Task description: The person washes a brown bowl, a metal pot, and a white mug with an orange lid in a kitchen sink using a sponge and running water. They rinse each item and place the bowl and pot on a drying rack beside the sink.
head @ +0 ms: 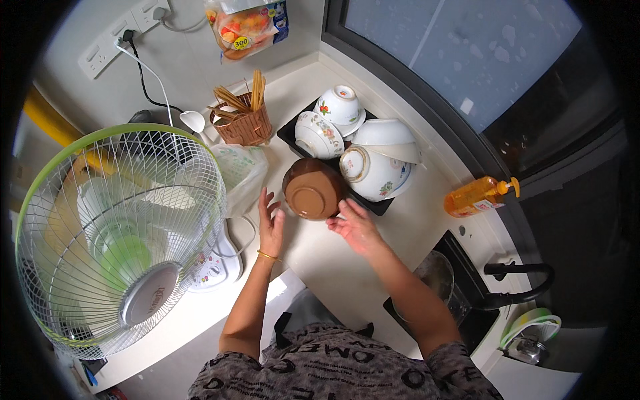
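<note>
A brown bowl (312, 192) lies bottom up, leaning against the near side of a dark tray (286, 134) on the white countertop. My right hand (354, 227) is at the bowl's lower right edge, fingers spread; whether they touch it is unclear. To the bowl's left, my left hand (271, 227) hovers with its fingers apart and holds nothing. Behind the brown bowl, a floral white bowl (317, 135), a bowl with red fruit decoration (340, 106), a plain white bowl (385, 137) and a large white bowl (377, 172) rest upturned or tilted on the tray.
An electric fan (122, 235) fills the left side. Beside it are a plastic bag (242, 172) and a chopstick basket (245, 125). An orange pump bottle (475, 196) stands by the window ledge. At right are the sink (470, 320) and a black faucet (520, 285).
</note>
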Available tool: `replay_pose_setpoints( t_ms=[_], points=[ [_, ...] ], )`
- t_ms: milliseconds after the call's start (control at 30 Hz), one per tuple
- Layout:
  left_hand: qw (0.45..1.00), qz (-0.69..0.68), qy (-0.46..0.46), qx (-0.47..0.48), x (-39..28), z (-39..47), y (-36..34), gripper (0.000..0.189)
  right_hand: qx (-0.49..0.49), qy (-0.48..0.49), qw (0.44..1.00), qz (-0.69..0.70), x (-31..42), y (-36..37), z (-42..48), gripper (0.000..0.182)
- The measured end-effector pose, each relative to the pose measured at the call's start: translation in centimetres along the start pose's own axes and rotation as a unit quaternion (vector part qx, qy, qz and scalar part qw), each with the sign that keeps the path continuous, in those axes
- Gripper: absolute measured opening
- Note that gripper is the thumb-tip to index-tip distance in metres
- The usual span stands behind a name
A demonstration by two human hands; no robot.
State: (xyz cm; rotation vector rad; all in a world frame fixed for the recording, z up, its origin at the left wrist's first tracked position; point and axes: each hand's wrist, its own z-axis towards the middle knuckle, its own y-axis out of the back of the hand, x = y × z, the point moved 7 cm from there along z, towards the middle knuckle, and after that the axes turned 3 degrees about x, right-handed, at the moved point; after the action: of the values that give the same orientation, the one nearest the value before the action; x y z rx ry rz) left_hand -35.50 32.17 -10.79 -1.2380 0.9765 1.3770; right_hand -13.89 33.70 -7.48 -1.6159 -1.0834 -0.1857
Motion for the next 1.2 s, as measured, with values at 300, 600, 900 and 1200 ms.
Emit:
replay_pose_setpoints(
  t_ms=[300, 600, 900, 1200],
  points=[
    [0.995, 0.055, 0.01, 0.082, -0.2, 1.0, -1.8, 0.116, -0.02, -0.035, 0.999, 0.032, -6.4, 2.3, 3.1, 0.049],
    [0.991, 0.06, -0.02, 0.117, 0.5, 2.0, -1.4, 0.111, -0.024, -0.041, 0.997, -0.069, -6.6, 2.4, 3.4, 0.071],
    [0.986, 0.006, -0.003, 0.167, 0.1, 3.3, -1.1, 0.114, -0.032, -0.064, 0.983, -0.167, -6.6, 1.7, 3.7, 0.057],
    [0.988, -0.005, 0.013, 0.153, -0.2, 3.3, -1.4, 0.117, -0.059, -0.031, 0.984, -0.168, -6.2, 1.8, 3.6, 0.05]
  ],
)
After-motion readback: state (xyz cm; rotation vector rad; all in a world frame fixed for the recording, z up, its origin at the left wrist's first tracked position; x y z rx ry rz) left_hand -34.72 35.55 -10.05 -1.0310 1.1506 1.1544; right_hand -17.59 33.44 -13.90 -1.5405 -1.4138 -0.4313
